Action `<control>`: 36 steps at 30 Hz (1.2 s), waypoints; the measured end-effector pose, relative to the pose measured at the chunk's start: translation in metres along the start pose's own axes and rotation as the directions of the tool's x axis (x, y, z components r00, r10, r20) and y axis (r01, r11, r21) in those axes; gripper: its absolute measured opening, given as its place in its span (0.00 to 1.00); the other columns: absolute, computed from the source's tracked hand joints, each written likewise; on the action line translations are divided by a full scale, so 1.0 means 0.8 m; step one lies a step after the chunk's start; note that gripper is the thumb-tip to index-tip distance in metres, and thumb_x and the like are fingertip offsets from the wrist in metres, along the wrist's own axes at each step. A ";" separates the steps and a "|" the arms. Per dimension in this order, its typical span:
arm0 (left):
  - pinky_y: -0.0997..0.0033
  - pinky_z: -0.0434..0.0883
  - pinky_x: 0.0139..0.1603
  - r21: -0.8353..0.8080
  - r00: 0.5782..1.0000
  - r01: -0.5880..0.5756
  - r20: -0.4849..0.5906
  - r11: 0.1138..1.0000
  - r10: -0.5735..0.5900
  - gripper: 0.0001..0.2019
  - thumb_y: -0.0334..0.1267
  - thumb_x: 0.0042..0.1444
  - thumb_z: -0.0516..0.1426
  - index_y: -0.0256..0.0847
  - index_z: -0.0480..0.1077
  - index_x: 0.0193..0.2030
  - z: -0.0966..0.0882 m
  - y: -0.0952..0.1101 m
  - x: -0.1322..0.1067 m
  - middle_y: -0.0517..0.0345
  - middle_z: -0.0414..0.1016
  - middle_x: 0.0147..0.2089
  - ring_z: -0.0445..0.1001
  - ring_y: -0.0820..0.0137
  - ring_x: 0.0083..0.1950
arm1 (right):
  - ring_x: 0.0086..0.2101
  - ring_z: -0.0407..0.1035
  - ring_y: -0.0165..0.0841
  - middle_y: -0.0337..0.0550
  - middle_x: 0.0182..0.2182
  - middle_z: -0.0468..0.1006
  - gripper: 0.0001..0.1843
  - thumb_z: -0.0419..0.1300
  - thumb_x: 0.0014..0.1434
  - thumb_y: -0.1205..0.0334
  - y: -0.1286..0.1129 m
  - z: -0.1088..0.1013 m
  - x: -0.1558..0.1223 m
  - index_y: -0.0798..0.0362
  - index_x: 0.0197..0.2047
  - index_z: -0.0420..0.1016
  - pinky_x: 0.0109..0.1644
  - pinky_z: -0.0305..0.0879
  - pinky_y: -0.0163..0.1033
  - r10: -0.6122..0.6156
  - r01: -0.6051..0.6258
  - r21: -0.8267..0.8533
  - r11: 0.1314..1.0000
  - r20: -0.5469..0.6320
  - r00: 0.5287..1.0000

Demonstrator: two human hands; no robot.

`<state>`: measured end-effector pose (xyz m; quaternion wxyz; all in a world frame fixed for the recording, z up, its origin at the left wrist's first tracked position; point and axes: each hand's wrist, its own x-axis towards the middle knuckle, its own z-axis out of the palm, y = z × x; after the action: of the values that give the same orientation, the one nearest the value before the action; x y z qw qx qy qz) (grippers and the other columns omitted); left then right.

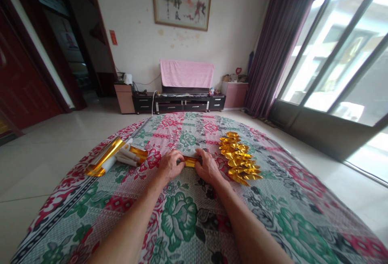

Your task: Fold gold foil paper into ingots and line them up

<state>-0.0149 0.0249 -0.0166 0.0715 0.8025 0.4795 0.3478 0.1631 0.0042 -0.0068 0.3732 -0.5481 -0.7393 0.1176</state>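
Note:
Between my hands, low over the patterned cloth, is a narrow strip of gold foil paper (190, 162). My left hand (171, 165) grips its left end, thumb and fingers closed on it. At the right end, my right hand (208, 166) pinches the same strip the same way. Folded gold foil pieces with pointed tips (239, 155) stand in stacked rows just right of my right hand. Off to the left lie curled gold foil sheets with white backs (110, 155). The strip's ends are hidden under my fingers.
A flowered cloth (178, 219) in red, green and grey covers the round surface. Beyond it stand a low black cabinet (182, 105) and a screen under a pink towel (187, 73). A purple curtain (266, 46) hangs by the glass door at right.

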 end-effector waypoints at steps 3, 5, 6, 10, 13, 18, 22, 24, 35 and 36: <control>0.67 0.65 0.48 -0.013 0.999 -0.033 -0.004 0.999 0.033 0.03 0.31 0.47 0.57 0.41 0.71 0.29 -0.002 0.003 -0.001 0.57 0.74 0.38 0.70 0.67 0.43 | 0.40 0.66 0.36 0.46 0.38 0.75 0.24 0.53 0.46 0.72 0.000 0.003 -0.001 0.56 0.49 0.66 0.48 0.59 0.39 -0.058 0.057 -0.029 0.998 -0.010 0.998; 0.68 0.64 0.48 -0.021 0.999 -0.042 -0.007 0.999 0.042 0.03 0.30 0.47 0.57 0.41 0.70 0.29 -0.003 0.005 -0.001 0.57 0.74 0.38 0.70 0.67 0.43 | 0.38 0.66 0.35 0.45 0.35 0.75 0.23 0.53 0.46 0.73 0.001 0.004 -0.001 0.56 0.48 0.67 0.46 0.60 0.39 -0.087 0.086 -0.037 0.996 -0.015 0.996; 0.68 0.64 0.47 -0.022 0.999 -0.043 -0.007 0.999 0.043 0.03 0.30 0.48 0.56 0.41 0.70 0.30 -0.003 0.007 -0.001 0.58 0.75 0.37 0.70 0.67 0.42 | 0.37 0.66 0.35 0.44 0.34 0.74 0.22 0.53 0.46 0.73 0.001 0.004 -0.001 0.56 0.47 0.67 0.45 0.60 0.38 -0.099 0.099 -0.042 0.994 -0.018 0.995; 0.68 0.64 0.45 -0.010 1.000 0.001 0.003 1.000 -0.001 0.05 0.30 0.48 0.57 0.42 0.69 0.32 -0.005 0.011 -0.001 0.59 0.75 0.35 0.70 0.67 0.41 | 0.34 0.66 0.33 0.43 0.32 0.73 0.21 0.53 0.45 0.73 0.003 0.006 -0.001 0.55 0.44 0.69 0.42 0.61 0.37 -0.118 0.117 -0.041 0.992 -0.029 0.993; 0.68 0.64 0.44 -0.024 0.999 0.038 0.004 0.999 -0.038 0.07 0.30 0.47 0.57 0.42 0.68 0.35 -0.006 0.013 -0.001 0.59 0.74 0.36 0.69 0.67 0.41 | 0.31 0.65 0.32 0.42 0.31 0.71 0.22 0.53 0.44 0.74 0.004 0.008 0.000 0.55 0.45 0.69 0.38 0.61 0.35 -0.127 0.127 -0.001 0.992 -0.045 0.991; 0.70 0.66 0.43 -0.117 0.995 0.094 -0.023 0.989 -0.097 0.09 0.29 0.47 0.56 0.42 0.67 0.37 -0.006 0.011 0.000 0.58 0.74 0.36 0.71 0.68 0.41 | 0.31 0.65 0.31 0.41 0.31 0.70 0.23 0.51 0.43 0.75 0.002 0.014 0.004 0.55 0.44 0.70 0.37 0.62 0.34 -0.159 0.168 0.090 0.982 -0.103 0.982; 0.68 0.67 0.45 -0.161 0.988 0.133 -0.061 0.978 -0.145 0.14 0.31 0.48 0.56 0.41 0.66 0.44 -0.004 0.007 0.000 0.57 0.74 0.37 0.72 0.67 0.41 | 0.30 0.66 0.30 0.40 0.31 0.71 0.21 0.53 0.43 0.73 0.001 0.015 0.007 0.54 0.43 0.70 0.37 0.63 0.35 -0.083 0.111 0.186 0.976 -0.152 0.985; 0.68 0.67 0.45 -0.187 0.985 0.142 -0.068 0.972 -0.157 0.18 0.33 0.49 0.56 0.42 0.65 0.48 -0.004 0.006 0.000 0.57 0.74 0.37 0.73 0.67 0.42 | 0.30 0.66 0.30 0.40 0.31 0.72 0.21 0.53 0.44 0.70 0.003 0.018 0.008 0.54 0.44 0.70 0.35 0.64 0.34 -0.008 0.051 0.273 0.961 -0.154 0.988; 0.72 0.69 0.37 -0.636 0.964 0.231 0.047 0.736 -0.262 0.21 0.36 0.49 0.55 0.36 0.65 0.52 0.002 0.005 0.009 0.56 0.76 0.33 0.74 0.70 0.34 | 0.26 0.64 0.27 0.37 0.30 0.72 0.21 0.57 0.41 0.63 -0.014 0.015 0.011 0.55 0.42 0.71 0.31 0.61 0.31 0.299 -0.248 0.679 0.691 0.044 0.953; 0.72 0.69 0.35 -0.670 0.961 0.241 0.064 0.702 -0.268 0.21 0.36 0.49 0.55 0.36 0.64 0.52 0.002 0.005 0.009 0.57 0.76 0.32 0.74 0.70 0.33 | 0.26 0.64 0.27 0.37 0.30 0.72 0.20 0.57 0.41 0.62 -0.016 0.012 0.011 0.55 0.41 0.71 0.31 0.61 0.32 0.311 -0.261 0.694 0.672 0.055 0.949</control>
<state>-0.0084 0.0291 -0.0123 0.3941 0.6415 0.4291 0.4991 0.1463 0.0095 -0.0025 0.5524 -0.4808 -0.5330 0.4237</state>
